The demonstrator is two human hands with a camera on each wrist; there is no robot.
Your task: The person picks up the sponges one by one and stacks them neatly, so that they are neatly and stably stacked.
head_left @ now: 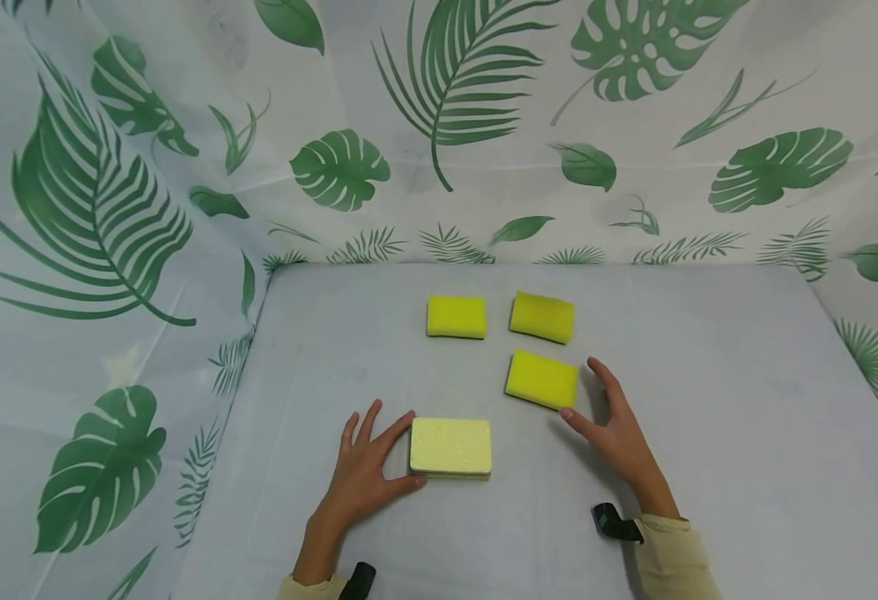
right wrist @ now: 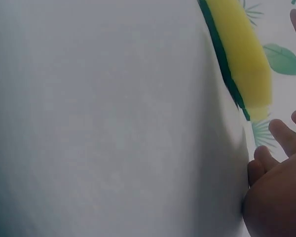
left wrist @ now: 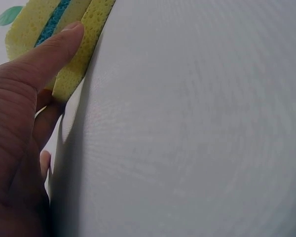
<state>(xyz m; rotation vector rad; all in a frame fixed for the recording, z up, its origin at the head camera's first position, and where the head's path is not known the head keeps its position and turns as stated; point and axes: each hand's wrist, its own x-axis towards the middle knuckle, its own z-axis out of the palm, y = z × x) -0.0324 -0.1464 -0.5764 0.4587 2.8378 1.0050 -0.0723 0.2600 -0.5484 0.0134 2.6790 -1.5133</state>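
On the table lies a stack of pale yellow sponges [head_left: 450,447] with a blue layer between them, seen in the left wrist view. My left hand [head_left: 360,479] grips the left end of this stack, thumb at the near side and index finger at the far corner. My right hand [head_left: 622,437] is spread beside a bright yellow sponge [head_left: 541,380], thumb by its near right corner. The right wrist view shows that sponge's green underside layer [right wrist: 219,54] and the fingers apart from it. Whether the thumb touches it, I cannot tell.
Two more bright yellow sponges, one on the left [head_left: 456,317] and one on the right [head_left: 542,317], lie farther back on the pale grey table [head_left: 319,350]. A white cloth with green leaf prints [head_left: 476,208] hangs behind and along the sides.
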